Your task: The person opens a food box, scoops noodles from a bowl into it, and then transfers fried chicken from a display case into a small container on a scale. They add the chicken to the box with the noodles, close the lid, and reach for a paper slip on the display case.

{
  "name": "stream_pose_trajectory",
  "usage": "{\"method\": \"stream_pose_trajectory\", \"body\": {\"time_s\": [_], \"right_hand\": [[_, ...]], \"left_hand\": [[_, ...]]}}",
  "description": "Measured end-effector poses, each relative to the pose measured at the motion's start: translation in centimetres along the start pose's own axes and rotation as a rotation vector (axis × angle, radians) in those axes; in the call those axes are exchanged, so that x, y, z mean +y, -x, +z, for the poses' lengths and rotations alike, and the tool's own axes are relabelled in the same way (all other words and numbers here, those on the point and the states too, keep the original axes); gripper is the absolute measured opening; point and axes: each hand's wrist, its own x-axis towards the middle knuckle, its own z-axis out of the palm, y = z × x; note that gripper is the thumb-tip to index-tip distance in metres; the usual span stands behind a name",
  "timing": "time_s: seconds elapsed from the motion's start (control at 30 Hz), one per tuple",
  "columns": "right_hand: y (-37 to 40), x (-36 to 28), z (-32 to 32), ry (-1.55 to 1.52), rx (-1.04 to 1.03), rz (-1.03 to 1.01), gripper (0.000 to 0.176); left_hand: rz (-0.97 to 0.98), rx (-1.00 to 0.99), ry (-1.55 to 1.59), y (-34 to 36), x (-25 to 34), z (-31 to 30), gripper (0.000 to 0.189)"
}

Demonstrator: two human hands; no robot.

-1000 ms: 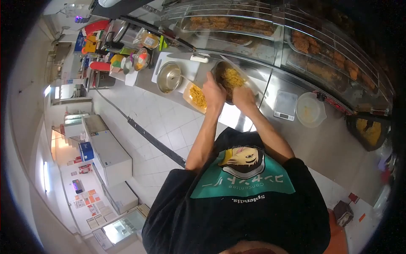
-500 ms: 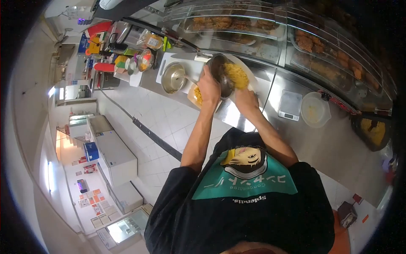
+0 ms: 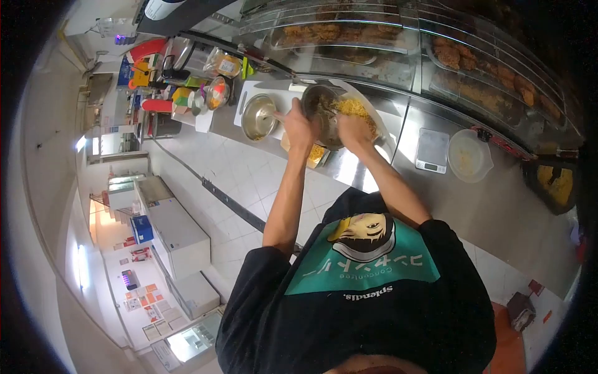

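My left hand is closed on the near left rim of a metal bowl, which tilts toward the right. Yellow shredded food lies beside the bowl on a white plate or board. My right hand is closed at the bowl's right edge, over the food; a thin dark utensil may be in its fingers, but blur hides its kind. Left of my left hand sits a second metal bowl with a handle leaning out of it. Below the hands, a container of orange-yellow food is partly hidden.
A glass display case with trays of fried food runs along the back. To the right are a kitchen scale, a white plastic jug and a dark container of yellow food. Bowls and packages crowd the left counter.
My right hand has moved slightly left, from beside the yellow food to the bowl's edge. The bowl has shifted a little, and its inside shows more now. The whole view has shifted slightly.
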Motion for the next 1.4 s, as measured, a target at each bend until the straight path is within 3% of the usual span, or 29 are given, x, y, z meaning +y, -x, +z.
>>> {"method": "stream_pose_trajectory", "body": {"time_s": [0.07,0.13,0.23,0.3,0.33,0.47,0.53,0.6,0.7,0.83,0.87,0.97,1.03,1.1,1.17,1.27,1.37,1.4], "right_hand": [[0.1,1.2,0.5,-0.039,-0.004,0.08,0.017],[1.2,0.3,0.0,0.005,0.007,0.015,0.017],[0.6,-0.9,1.9,0.027,-0.005,-0.092,0.021],[-1.4,0.8,4.4,0.008,0.039,0.072,0.021],[0.3,0.3,0.8,-0.044,0.056,0.076,0.019],[1.1,-0.5,2.4,0.014,0.208,-0.081,0.019],[0.4,0.8,2.6,-0.04,0.111,0.004,0.021],[0.8,2.7,1.4,-0.022,-0.021,0.036,0.024],[3.1,0.9,-1.9,0.013,-0.033,0.056,0.025],[2.4,0.4,-0.5,0.014,-0.102,0.002,0.027],[2.3,0.1,-2.6,0.016,-0.177,0.161,0.024],[3.5,1.7,-4.4,-0.061,-0.018,0.195,0.023],[4.1,0.9,-5.1,-0.026,-0.098,0.081,0.022],[3.7,0.2,-1.1,0.066,-0.096,-0.29,0.022],[3.6,-0.2,0.9,0.061,-0.145,-0.234,0.022],[3.7,2.7,1.2,-0.04,0.007,0.002,0.025],[5.0,-0.4,-3.0,0.072,-0.035,-0.146,0.025],[4.4,-0.2,-1.0,0.007,0.025,-0.266,0.021]], "left_hand": [[-0.073,0.029,0.034,0.3,-2.2,0.6,0.03],[-0.143,0.066,0.074,-0.3,-2.4,0.4,0.027],[-0.169,-0.085,0.059,0.3,-1.6,-0.9,0.032],[-0.2,-0.083,0.182,0.3,-1.7,-1.5,0.027],[-0.195,-0.08,0.181,0.4,-2.3,-1.4,0.027],[-0.183,-0.055,0.253,0.7,-2.7,-1.3,0.025],[-0.159,-0.113,0.245,1.0,-3.2,-0.7,0.026],[-0.046,-0.004,0.173,0.4,-4.9,0.5,0.026],[-0.071,0.065,0.131,0.8,-2.1,-0.2,0.03],[-0.091,0.011,0.008,1.0,0.8,-1.2,0.034],[-0.052,-0.003,0.048,0.8,0.6,-1.2,0.034],[-0.022,0.009,0.079,-0.2,1.1,-1.8,0.035],[-0.046,0.011,0.063,0.1,1.0,-1.9,0.036],[0.136,0.028,-0.019,0.2,0.2,-1.3,0.039],[0.1,0.018,0.014,0.3,0.9,-1.3,0.04],[0.068,-0.019,0.046,0.4,0.4,-1.9,0.041],[0.139,-0.002,-0.021,0.9,0.0,-1.4,0.039],[0.124,-0.006,0.016,0.9,0.2,-1.0,0.039]]}}
